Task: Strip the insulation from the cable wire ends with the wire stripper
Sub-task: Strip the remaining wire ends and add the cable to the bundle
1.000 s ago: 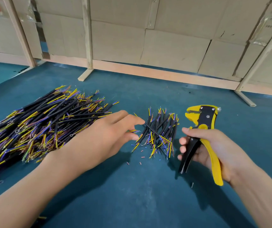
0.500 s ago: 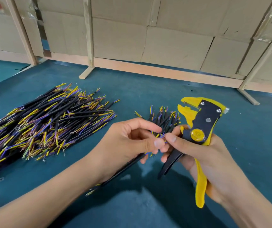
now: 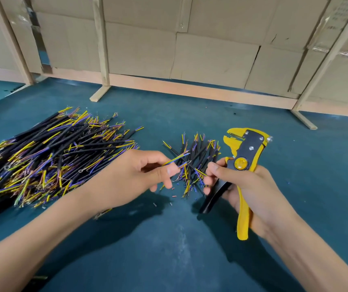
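no legible text, labels or numbers

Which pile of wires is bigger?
The left pile, beside the left hand, is far bigger and wider than the small pile by the stripper.

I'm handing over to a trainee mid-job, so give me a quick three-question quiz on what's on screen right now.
1. True or false: the right hand grips the stripper by its handles.
2. Multiple choice: the cable pinched in the left hand is
A. inside the stripper's head
B. clear of the stripper's head, over the small pile
C. lying flat on the mat
3. Fill in: the big pile lies on the ____ side of the left hand.

Key: 1 true; 2 B; 3 left
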### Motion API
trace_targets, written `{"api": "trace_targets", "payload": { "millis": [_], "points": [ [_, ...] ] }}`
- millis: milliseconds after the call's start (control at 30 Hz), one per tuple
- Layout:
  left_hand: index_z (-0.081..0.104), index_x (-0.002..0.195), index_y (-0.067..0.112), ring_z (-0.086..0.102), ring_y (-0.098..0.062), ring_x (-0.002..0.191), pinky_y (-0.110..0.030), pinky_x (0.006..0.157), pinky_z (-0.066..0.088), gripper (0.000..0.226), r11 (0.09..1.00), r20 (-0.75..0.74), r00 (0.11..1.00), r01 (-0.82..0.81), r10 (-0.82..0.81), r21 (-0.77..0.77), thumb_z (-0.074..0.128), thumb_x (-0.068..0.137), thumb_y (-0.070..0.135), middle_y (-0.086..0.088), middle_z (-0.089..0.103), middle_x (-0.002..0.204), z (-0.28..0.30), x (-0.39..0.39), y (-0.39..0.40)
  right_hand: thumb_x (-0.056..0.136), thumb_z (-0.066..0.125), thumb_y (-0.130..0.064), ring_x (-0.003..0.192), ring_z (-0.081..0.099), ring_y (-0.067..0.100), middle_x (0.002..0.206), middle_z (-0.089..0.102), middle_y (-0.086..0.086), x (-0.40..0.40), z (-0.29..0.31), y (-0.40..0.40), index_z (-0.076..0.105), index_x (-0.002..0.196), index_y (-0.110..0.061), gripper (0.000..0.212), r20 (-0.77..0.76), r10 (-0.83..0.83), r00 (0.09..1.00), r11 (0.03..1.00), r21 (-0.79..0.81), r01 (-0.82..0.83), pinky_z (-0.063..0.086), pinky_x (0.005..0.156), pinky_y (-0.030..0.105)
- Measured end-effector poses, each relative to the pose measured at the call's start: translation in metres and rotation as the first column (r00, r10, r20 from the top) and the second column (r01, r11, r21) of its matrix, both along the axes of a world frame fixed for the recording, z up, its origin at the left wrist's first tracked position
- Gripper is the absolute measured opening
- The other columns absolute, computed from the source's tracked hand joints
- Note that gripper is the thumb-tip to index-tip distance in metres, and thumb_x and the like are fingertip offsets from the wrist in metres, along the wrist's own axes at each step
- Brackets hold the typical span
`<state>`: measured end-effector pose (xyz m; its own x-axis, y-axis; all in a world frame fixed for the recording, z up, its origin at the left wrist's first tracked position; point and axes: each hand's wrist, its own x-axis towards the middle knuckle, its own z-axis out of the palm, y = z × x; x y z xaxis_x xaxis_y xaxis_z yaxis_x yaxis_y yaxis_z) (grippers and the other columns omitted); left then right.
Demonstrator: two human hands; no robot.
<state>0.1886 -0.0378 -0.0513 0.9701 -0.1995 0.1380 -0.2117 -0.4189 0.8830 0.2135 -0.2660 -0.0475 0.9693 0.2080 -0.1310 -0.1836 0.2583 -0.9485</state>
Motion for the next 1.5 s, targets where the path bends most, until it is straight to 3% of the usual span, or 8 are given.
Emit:
{"api": "trace_targets", "payload": {
  "millis": [300,467,567,667,767,833,933,1500],
  "points": [
    [0.071,0.088,0.023,0.056,-0.012,0.057,-0.019,0.060,0.048,0.028,0.970,-0.040,0.997,0.053,-0.064,-0.236,0.086,0.072,0.040,-0.003,0.071,0.073,-0.010,-0.008,-0.020,0.067,0.083,-0.004,0.070,0.069,0.034,0.083,0.069,0.023,-0.010,0.000,0.006,0.075,0.069,-0.015,0.013,0.058,0.156,0.986,0.985,-0.076,-0.152,0.058,0.065,0.038],
    [0.070,0.091,0.017,0.060,-0.013,0.056,-0.017,0.057,0.047,0.013,0.952,0.009,0.999,-0.027,0.031,-0.304,0.071,0.084,0.028,-0.005,0.073,0.076,-0.008,-0.005,-0.023,0.068,0.086,-0.003,0.067,0.067,0.035,0.075,0.067,0.022,-0.008,0.000,0.004,0.074,0.073,-0.014,0.017,0.047,0.127,0.991,0.990,-0.063,-0.124,0.057,0.065,0.040],
    [0.065,0.113,0.024,0.068,-0.015,0.075,-0.027,0.075,0.050,0.017,0.967,0.153,0.966,-0.227,0.208,0.118,0.059,0.098,0.029,0.003,0.074,0.085,-0.016,0.000,-0.014,0.068,0.086,-0.005,0.065,0.066,0.034,0.072,0.065,0.019,-0.008,0.001,0.004,0.073,0.075,-0.013,0.017,0.032,0.116,0.993,0.992,-0.054,-0.115,0.058,0.066,0.042],
    [0.063,0.130,0.022,0.055,-0.024,0.116,-0.038,0.102,0.039,0.046,0.793,0.305,0.933,-0.329,0.189,0.514,0.043,0.100,0.050,0.005,0.067,0.118,-0.021,-0.003,-0.012,0.067,0.090,-0.004,0.066,0.066,0.034,0.073,0.064,0.020,-0.007,0.000,0.003,0.068,0.082,-0.005,0.027,0.018,0.094,0.995,0.995,-0.044,-0.094,0.058,0.066,0.042],
    [0.071,0.108,0.032,0.059,-0.008,0.104,-0.031,0.095,0.044,0.043,0.934,0.316,0.943,-0.203,0.106,0.294,0.044,0.094,0.062,0.015,0.070,0.105,-0.014,-0.012,-0.019,0.064,0.085,-0.009,0.064,0.065,0.034,0.075,0.063,0.022,-0.009,0.000,0.005,0.065,0.089,0.001,0.033,0.029,0.068,0.997,0.997,-0.037,-0.067,0.057,0.065,0.040],
    [0.071,0.099,0.034,0.068,-0.009,0.082,-0.029,0.082,0.053,0.029,0.999,0.099,0.995,-0.027,0.023,0.041,0.062,0.086,0.058,0.009,0.074,0.092,-0.009,-0.017,-0.029,0.062,0.086,-0.012,0.063,0.066,0.033,0.076,0.065,0.022,-0.010,0.000,0.005,0.065,0.089,0.002,0.037,0.043,0.044,0.998,0.998,-0.039,-0.042,0.058,0.063,0.038],
    [0.073,0.093,0.019,0.067,-0.020,0.060,-0.034,0.059,0.058,0.007,0.959,-0.104,0.993,0.029,-0.061,-0.283,0.077,0.088,0.020,-0.006,0.073,0.080,-0.007,-0.020,-0.035,0.062,0.087,-0.015,0.064,0.066,0.033,0.076,0.068,0.021,-0.010,0.000,0.005,0.065,0.091,0.002,0.040,0.066,0.054,0.996,0.997,-0.065,-0.049,0.058,0.066,0.041],
    [0.076,0.082,0.007,0.040,-0.012,0.051,-0.018,0.042,0.030,0.018,0.895,-0.185,0.981,-0.132,0.057,-0.425,0.065,0.093,0.017,0.000,0.053,0.063,0.000,-0.010,-0.030,0.065,0.081,0.002,0.063,0.061,0.035,0.072,0.066,0.023,-0.009,-0.004,0.007,0.067,0.083,-0.011,0.026,0.161,0.102,0.982,0.993,-0.072,-0.092,0.056,0.067,0.035]
  ]
}}
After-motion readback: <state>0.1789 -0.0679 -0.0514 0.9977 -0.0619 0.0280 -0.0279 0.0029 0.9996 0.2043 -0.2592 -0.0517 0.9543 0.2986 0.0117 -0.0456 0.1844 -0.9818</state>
